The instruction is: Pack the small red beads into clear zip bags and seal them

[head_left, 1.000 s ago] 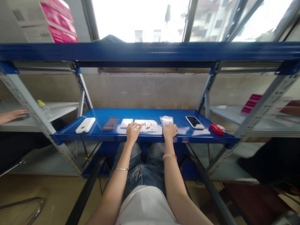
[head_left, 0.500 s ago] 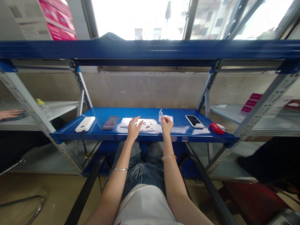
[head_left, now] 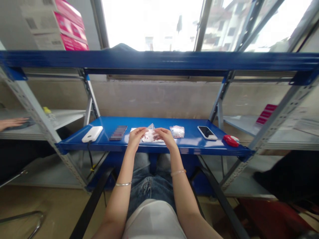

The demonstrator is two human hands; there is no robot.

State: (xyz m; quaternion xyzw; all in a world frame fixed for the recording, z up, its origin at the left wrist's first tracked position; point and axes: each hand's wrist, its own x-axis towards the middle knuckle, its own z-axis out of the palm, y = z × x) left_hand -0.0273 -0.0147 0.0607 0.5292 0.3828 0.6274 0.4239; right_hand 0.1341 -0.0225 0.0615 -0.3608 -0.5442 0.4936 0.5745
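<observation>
My left hand (head_left: 136, 137) and my right hand (head_left: 166, 136) are close together over the middle of the blue shelf. Between their closed fingertips is a small clear plastic bag (head_left: 151, 127), its top corner sticking up. Beneath it lies a white sheet or packet (head_left: 149, 139), partly hidden by my hands, with small dark red pieces on it. To the right of my right hand rests a small pile of clear plastic bags (head_left: 177, 131) with something reddish inside or underneath.
A white power bank (head_left: 92, 134) with a black cable and a dark, partly blurred flat object (head_left: 118, 132) lie on the left of the blue shelf (head_left: 149, 120). A phone (head_left: 207, 133) and a red-and-white object (head_left: 231, 140) lie right. Another person's hand (head_left: 12, 123) is far left.
My right hand has moved left from the bag pile, bringing a clear bag to my left hand. My left hand has shifted slightly left, and its fingers have closed. The view has tilted up slightly.
</observation>
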